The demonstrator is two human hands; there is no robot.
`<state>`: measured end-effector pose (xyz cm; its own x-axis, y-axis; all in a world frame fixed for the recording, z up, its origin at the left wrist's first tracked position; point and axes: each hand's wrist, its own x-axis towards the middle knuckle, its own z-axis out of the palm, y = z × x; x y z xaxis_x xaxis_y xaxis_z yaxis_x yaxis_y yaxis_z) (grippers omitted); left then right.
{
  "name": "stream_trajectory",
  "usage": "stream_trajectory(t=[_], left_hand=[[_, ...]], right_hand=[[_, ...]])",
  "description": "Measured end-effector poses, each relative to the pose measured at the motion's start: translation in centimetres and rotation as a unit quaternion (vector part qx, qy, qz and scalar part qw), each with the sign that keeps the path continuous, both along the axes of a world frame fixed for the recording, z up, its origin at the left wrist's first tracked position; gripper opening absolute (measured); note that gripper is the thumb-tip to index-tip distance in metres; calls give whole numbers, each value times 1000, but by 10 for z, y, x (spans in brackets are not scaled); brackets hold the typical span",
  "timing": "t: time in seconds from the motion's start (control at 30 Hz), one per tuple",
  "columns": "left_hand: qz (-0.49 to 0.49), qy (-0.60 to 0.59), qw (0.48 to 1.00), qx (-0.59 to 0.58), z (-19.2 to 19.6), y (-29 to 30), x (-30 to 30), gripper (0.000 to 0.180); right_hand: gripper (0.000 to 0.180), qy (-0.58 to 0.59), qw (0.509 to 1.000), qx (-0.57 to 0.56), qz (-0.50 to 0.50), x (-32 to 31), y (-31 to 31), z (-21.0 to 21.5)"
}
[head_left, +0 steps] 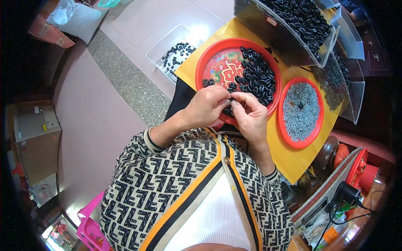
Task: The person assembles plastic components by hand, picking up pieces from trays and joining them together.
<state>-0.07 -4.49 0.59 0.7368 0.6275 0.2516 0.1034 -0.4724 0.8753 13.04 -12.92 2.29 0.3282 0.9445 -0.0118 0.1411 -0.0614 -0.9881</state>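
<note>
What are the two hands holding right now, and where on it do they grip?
A small black piece, pinched between the fingertips of the left hand and the right hand over the large red tray. The fingers hide which part they grip.

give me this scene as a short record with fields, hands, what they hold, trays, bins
left hand: left hand pinching a small black part, fingertips meeting the right
right hand: right hand gripping the same part
big red tray: loose black parts, patterned base
small red tray: grey metal screws
clear bin: full of black parts
floor tray: few black parts
surface: yellow table
</note>
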Motion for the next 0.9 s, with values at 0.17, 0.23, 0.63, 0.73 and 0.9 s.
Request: stream_trajectory(t=[0.17, 0.23, 0.63, 0.73, 0.9], left_hand=[[-55, -3, 994, 97, 7, 12, -3, 14], [-18, 20, 976, 215, 8, 38, -8, 16], [9, 310, 888, 340, 12, 97, 13, 8], [-25, 336, 871, 357, 11, 91, 16, 14], [-24, 323, 856, 402, 0, 84, 14, 13]], right_hand=[[4, 36, 997, -56, 44, 10, -4, 0], [1, 28, 997, -65, 40, 13, -7, 0], [10, 119, 991, -51, 35, 19, -14, -4], [10, 125, 989, -63, 43, 22, -15, -8], [8, 157, 981, -104, 42, 18, -16, -7]])
